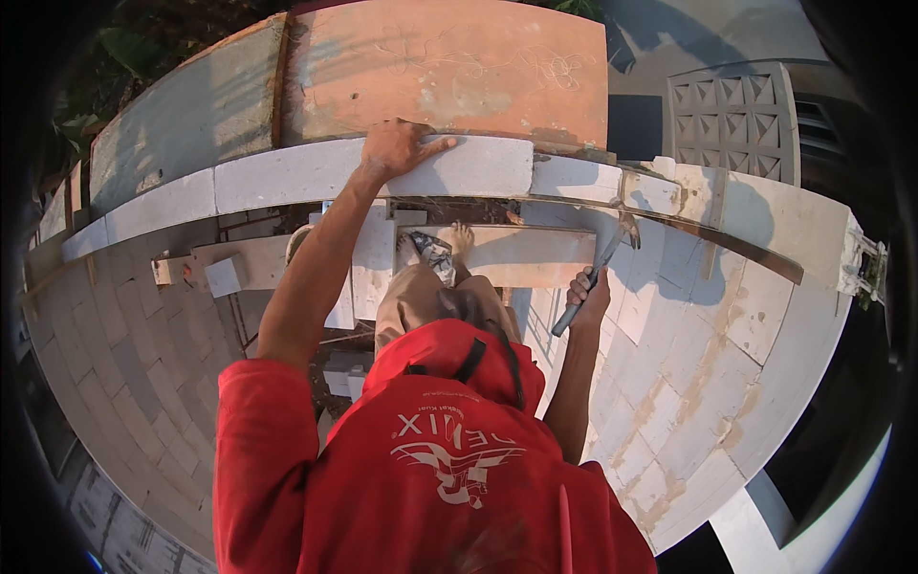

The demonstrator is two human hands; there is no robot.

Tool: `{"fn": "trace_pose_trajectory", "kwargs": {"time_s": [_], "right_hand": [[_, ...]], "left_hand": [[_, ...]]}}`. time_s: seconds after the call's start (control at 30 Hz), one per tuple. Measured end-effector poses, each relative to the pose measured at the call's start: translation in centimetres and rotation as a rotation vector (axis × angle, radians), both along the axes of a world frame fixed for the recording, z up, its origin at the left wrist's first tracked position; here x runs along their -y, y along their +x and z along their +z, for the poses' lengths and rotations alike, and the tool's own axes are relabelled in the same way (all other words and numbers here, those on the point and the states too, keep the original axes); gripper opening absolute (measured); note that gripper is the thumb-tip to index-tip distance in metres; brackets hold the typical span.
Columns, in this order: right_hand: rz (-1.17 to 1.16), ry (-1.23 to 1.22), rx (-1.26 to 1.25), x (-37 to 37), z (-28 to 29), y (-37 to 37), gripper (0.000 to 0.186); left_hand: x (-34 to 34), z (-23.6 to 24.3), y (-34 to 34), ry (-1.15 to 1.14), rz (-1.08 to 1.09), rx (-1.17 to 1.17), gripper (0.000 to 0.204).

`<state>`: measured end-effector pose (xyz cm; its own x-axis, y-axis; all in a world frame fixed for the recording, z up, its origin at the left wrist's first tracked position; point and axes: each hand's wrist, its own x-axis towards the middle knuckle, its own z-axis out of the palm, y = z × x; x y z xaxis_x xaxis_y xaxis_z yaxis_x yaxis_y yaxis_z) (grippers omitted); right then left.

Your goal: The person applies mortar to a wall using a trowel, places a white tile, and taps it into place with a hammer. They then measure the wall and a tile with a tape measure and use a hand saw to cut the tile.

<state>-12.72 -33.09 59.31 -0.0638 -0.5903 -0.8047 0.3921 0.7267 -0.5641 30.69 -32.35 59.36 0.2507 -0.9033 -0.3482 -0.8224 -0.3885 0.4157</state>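
My left hand [394,148] rests on top of a long white lightweight block [483,165] in the wall's top course. Its thumb points right, spread away from the fingers, which lie toward the far edge. In my right hand [590,292], lower and to the right, is a hammer [604,256], the fingers wrapped around its dark grip. The hammer's metal head is tilted up, close to the near side of the wall top; whether it touches the wall I cannot tell.
My bare feet stand on a wooden plank [531,256] below the wall top. A small white block [225,276] lies on another board to the left. Beyond the wall are an orange-brown panel [459,72] and a patterned vent block [732,120]. Block walls curve down on both sides.
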Motion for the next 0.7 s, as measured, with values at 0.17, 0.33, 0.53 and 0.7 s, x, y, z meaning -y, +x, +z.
{"fn": "trace_pose_trajectory", "kwargs": {"time_s": [0.17,0.33,0.53,0.7], "right_hand": [[0.293,0.090,-0.143,-2.3,-1.4,4.5,0.040],[0.635,0.054,-0.205,-1.5,0.7,3.7,0.040],[0.190,0.046,-0.079,-1.6,0.6,5.9,0.040],[0.634,0.127,-0.180,-2.0,0.7,5.3,0.041]], "left_hand": [[0.1,-0.8,0.1,-0.015,-0.012,0.075,0.072],[-0.1,-1.4,0.2,-0.076,0.010,0.048,0.078],[-0.2,-1.7,0.5,-0.151,0.008,0.047,0.079],[0.2,-1.3,0.4,-0.001,-0.001,0.009,0.073]]}}
